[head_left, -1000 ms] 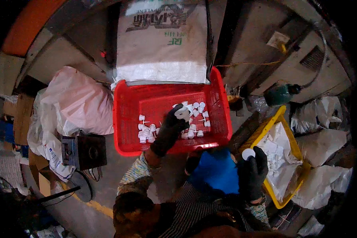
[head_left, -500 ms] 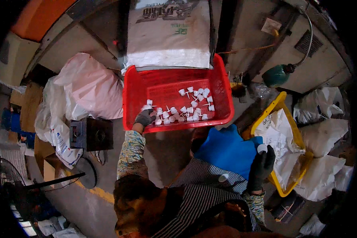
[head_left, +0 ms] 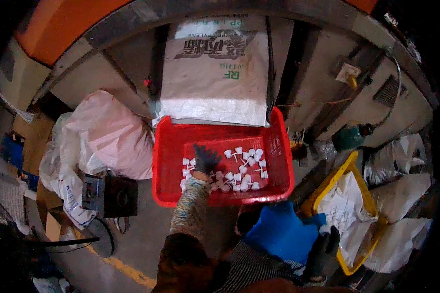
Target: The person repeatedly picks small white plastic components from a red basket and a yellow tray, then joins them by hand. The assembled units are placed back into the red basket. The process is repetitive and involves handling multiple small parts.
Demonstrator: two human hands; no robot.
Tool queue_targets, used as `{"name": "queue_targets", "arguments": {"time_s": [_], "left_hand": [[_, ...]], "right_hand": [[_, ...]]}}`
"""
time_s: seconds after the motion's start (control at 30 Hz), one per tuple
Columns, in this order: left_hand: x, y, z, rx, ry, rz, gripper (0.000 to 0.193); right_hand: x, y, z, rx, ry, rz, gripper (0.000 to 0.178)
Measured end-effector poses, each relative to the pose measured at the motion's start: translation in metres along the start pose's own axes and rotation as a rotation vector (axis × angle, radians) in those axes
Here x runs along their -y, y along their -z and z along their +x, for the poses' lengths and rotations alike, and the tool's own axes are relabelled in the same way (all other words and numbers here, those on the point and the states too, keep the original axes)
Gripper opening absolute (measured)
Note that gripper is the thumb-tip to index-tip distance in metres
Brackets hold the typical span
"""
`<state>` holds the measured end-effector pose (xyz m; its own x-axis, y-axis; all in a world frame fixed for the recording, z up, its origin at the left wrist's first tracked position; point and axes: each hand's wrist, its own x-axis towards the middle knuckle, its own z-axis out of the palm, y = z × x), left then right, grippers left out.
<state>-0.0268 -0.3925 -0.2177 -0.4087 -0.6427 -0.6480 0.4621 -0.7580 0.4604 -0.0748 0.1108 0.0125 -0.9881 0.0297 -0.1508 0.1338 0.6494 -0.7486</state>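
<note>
My left hand (head_left: 205,160), in a dark glove, is inside the red plastic basket (head_left: 160,188) with its fingers spread and holds nothing. Around it on the basket floor lie several white plastic caps with thin stems (head_left: 243,170); some by the wrist are partly hidden by the hand and forearm. On the right, my other gloved hand, the right hand (head_left: 322,251), is closed by the blue cloth (head_left: 283,234) over my lap. A small white plastic cap (head_left: 324,228) shows at its fingertips; the rest of that piece is hidden.
A white woven sack (head_left: 215,88) hangs behind the basket. Right of my lap stands a yellow basket (head_left: 347,268) with white sacking in it. To the left are a pinkish plastic bag (head_left: 117,136) and a dark metal box (head_left: 120,195). A green lamp-like object (head_left: 349,137) hangs at right.
My left hand has moved from the basket's near left corner towards its middle, and its fingers have spread. My right hand keeps the white cap beside the blue cloth. The whole view has shifted.
</note>
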Motion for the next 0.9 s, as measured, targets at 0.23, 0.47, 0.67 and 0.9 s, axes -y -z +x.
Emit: {"name": "queue_targets", "arguments": {"time_s": [0.23,0.47,0.67,0.9], "left_hand": [[0.082,-0.111,0.065,0.251,-0.442,-0.154,0.078],[0.016,-0.151,0.082,-0.111,-0.574,-0.162,0.077],[-0.025,-0.142,0.118,-0.386,-0.724,0.681,0.08],[-0.014,-0.091,0.094,0.31,0.08,-0.37,0.04]], "right_hand": [[-0.006,-0.039,0.033,-0.069,-0.039,0.174,0.041],[0.009,-0.092,0.076,0.054,-0.041,0.13,0.039],[0.012,-0.103,0.086,0.109,-0.043,0.136,0.038],[0.017,-0.083,0.072,0.102,-0.024,0.163,0.036]]}}
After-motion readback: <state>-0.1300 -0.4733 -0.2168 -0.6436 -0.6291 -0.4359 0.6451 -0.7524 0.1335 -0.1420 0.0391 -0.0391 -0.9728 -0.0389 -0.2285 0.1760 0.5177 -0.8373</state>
